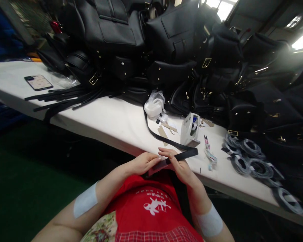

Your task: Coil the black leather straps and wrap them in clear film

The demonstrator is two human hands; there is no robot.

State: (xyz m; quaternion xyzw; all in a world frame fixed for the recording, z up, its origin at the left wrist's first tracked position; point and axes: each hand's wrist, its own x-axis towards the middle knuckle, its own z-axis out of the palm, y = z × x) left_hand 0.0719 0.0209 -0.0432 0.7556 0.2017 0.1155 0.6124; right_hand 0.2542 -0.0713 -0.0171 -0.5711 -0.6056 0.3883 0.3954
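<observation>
A long black strap (185, 155) runs along the table from the bags, folds back on itself at the right and comes to my hands at the table's front edge. My left hand (145, 163) is closed, thumb and fingers pinching a flat dark piece at the strap's end, which looks reddish-brown here. Beside it my right hand (180, 169) is closed around the strap, its fingers lying over the upper side. The fingertips of both hands nearly meet. Part of the strap's end is hidden by the fingers.
Black bags (176, 30) with gold buckles are piled along the back. On the white table (103, 117) lie loose straps (65, 95), a phone (37, 82), a plastic bag (155, 104), a white tape dispenser (189, 129), small snips (207, 143) and several plastic-wrapped coils (261, 168).
</observation>
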